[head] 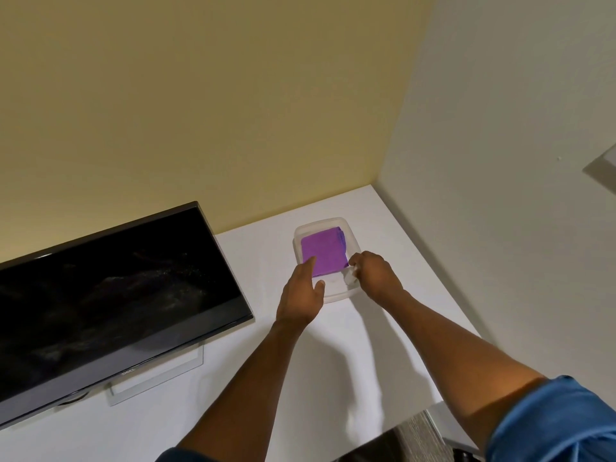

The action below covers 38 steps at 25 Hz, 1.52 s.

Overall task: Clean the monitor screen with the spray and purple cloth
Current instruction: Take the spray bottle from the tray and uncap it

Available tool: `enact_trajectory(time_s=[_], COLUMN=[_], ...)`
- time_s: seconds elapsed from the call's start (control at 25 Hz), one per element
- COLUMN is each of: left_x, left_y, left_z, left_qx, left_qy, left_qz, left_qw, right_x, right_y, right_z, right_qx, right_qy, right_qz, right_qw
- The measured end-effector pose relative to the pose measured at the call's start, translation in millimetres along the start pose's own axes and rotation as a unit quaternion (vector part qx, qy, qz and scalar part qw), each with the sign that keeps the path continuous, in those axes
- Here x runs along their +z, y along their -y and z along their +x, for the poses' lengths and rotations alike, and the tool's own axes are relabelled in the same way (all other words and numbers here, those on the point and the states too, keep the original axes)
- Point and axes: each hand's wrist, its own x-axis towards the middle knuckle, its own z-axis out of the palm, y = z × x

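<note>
Right now both hands are at the clear tub (346,228) w/ the purple cloth (325,252) folded inside, right of the monitor (110,295): left hand (301,295) loose-fingered over the cloth, right hand (376,273) curled round a small whitish obj I can't ID.

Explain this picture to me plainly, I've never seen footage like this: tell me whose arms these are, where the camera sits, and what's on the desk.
There is no machine here. The camera is worn on a person's head and looks forward and down, so the two bare arms are the wearer's own.

They reach over a white desk set into a corner. At the left stands a dark monitor, its screen off and smudged. Near the corner sits a clear plastic container with a folded purple cloth inside.

The left hand is open, fingertips at the cloth's near edge. The right hand is curled at the container's right rim around something small and pale; I cannot tell what. No spray bottle is recognisable in view.
</note>
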Motion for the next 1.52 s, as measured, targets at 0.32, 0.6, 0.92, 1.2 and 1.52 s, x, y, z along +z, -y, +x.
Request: enact_trajectory(time_s=[0.32, 0.6, 0.92, 1.2, 1.52], left_x=[-24, -51, -76, -84, -70], left_y=[-5, -10, -3, 10, 0], left_z=[-16, -43, -79, -102, -128], left_qx=[0.032, 0.071, 0.097, 0.081, 0.097], left_qy=[-0.016, -0.002, -0.017, -0.046, -0.044], left_qz=[0.011, 0.008, 0.033, 0.021, 0.014], left_qw=[0.999, 0.997, 0.995, 0.995, 0.994], right_x=[-20, -37, -15, 16, 48], right_y=[15, 64, 113, 103, 95], right_z=[-17, -52, -93, -117, -138], right_qx=[0.029, -0.082, -0.149, -0.131, -0.133], right_qy=[-0.048, -0.09, -0.076, -0.039, 0.022], right_qz=[0.062, 0.098, 0.201, 0.206, 0.236], right_qw=[0.997, 0.988, 0.965, 0.969, 0.962])
